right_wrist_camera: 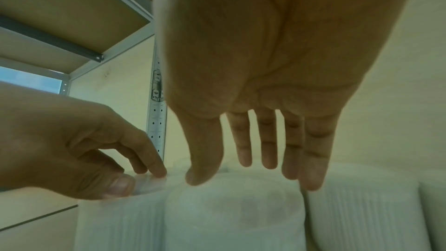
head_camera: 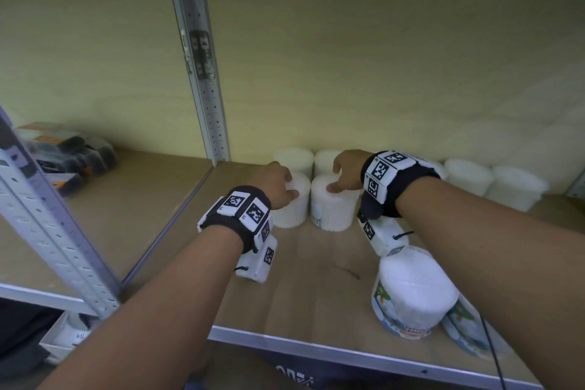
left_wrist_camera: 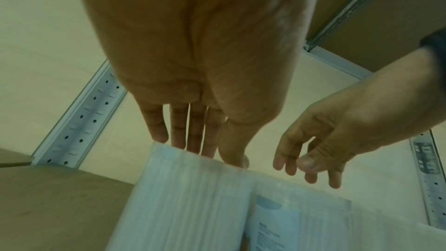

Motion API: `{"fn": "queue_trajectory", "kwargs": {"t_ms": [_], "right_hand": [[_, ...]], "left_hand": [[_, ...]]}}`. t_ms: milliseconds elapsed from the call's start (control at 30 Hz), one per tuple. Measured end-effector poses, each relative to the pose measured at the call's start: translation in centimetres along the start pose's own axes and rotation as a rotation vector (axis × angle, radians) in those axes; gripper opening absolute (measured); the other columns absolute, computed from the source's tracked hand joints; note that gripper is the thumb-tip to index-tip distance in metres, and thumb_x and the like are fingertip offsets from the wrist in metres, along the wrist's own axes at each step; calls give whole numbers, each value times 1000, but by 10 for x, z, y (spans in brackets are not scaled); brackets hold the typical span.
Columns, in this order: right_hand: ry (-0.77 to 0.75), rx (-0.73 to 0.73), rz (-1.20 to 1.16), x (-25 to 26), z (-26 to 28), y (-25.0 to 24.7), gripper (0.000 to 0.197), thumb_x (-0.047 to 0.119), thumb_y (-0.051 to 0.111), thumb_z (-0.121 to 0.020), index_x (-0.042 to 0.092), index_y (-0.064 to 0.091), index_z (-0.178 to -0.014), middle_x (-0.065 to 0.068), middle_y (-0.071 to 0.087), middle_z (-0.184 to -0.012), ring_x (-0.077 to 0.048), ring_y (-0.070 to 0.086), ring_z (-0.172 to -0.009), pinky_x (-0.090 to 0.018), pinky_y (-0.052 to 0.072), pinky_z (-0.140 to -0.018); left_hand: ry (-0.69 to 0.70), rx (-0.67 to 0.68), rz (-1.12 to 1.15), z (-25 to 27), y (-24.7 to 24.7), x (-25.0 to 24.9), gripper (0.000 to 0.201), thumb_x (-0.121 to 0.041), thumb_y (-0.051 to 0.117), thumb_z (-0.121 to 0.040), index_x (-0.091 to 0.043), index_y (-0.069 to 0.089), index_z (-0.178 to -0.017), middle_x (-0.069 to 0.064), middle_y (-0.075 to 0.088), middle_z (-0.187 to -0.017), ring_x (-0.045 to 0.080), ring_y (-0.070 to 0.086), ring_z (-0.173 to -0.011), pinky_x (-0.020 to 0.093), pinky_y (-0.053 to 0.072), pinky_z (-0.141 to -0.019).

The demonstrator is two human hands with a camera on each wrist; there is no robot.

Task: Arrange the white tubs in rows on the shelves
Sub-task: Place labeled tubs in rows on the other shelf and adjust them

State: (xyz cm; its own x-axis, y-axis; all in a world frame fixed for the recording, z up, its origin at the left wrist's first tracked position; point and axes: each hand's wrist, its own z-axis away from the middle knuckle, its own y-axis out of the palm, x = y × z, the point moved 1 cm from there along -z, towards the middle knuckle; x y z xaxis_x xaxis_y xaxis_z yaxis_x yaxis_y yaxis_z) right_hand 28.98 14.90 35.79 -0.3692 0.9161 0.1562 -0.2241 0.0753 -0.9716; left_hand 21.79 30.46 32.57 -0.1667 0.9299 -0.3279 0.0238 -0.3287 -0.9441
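Note:
Two white tubs stand side by side on the wooden shelf (head_camera: 304, 282), in front of a back row of white tubs (head_camera: 468, 175) along the wall. My left hand (head_camera: 289, 188) reaches down on the left tub (head_camera: 291, 210). Its curled fingers lie over the top and the thumb is at the near rim, as the right wrist view shows (right_wrist_camera: 140, 178). My right hand (head_camera: 335, 180) hovers just above the right tub (head_camera: 332, 212). Its fingers (right_wrist_camera: 269, 152) are spread and loose and hold nothing.
Another labelled tub (head_camera: 411, 291) stands near the front right edge, and one more (head_camera: 465, 329) lies beside it with a black cable. A perforated metal post (head_camera: 205, 89) rises at the back left. Dark boxes (head_camera: 66, 152) sit on the neighbouring shelf.

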Motion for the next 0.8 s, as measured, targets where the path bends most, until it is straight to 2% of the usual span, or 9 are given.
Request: {"fn": "queue_trajectory", "kwargs": {"t_ms": [100,167,400,500,567,633,733,800], "right_hand": [[-4,-1,41,-4,0,6,64,42,72,-79,11,53,-132,-11,55,-135,-29,53,-124,-37,44,-102],[-7,-4,54,-4,1,8,63,39,76,-76,12,55,-129,-11,57,-133,-30,54,-123,-37,45,-100],[-35,37,116,-1,2,4,59,29,74,-79,13,54,-132,-9,55,-135,-27,54,-124,-34,45,-101],[-29,141,92,1,1,2,59,14,63,-90,8,40,-143,-8,46,-145,-23,48,-131,-26,38,-104],[-27,174,95,4,3,-1,61,9,57,-93,6,30,-148,-9,40,-149,-23,44,-135,-25,35,-105],[-28,126,109,5,-2,0,61,13,57,-93,6,32,-148,-10,41,-148,-24,45,-133,-27,38,-105],[0,74,160,6,-8,2,54,31,59,-91,2,48,-136,-13,53,-137,-27,54,-124,-32,45,-101],[48,89,121,9,-6,4,60,42,57,-90,2,49,-135,-13,54,-137,-27,53,-125,-32,44,-103]], "left_hand": [[3,2,-7,1,0,0,50,-35,58,-92,-12,48,-135,7,43,-141,24,44,-128,31,38,-104],[4,6,-10,0,0,0,50,-35,57,-92,-12,48,-136,7,43,-141,23,44,-129,31,37,-104],[6,3,-12,-1,1,0,50,-35,57,-92,-12,48,-135,7,43,-141,24,44,-128,33,38,-105],[3,0,-12,-1,2,1,50,-36,58,-91,-13,49,-134,7,44,-140,24,46,-127,33,40,-104],[5,-1,-12,-1,2,1,50,-36,58,-91,-12,50,-134,6,44,-140,24,46,-127,33,40,-103],[8,-7,-16,-1,2,1,50,-36,58,-91,-12,50,-134,6,45,-140,24,46,-127,33,40,-103],[14,-9,-25,-2,2,2,50,-37,57,-91,-13,50,-134,7,45,-139,24,46,-126,33,39,-102],[12,-6,-19,-1,2,2,49,-37,58,-91,-13,50,-134,7,45,-138,24,47,-125,33,40,-102]]}}
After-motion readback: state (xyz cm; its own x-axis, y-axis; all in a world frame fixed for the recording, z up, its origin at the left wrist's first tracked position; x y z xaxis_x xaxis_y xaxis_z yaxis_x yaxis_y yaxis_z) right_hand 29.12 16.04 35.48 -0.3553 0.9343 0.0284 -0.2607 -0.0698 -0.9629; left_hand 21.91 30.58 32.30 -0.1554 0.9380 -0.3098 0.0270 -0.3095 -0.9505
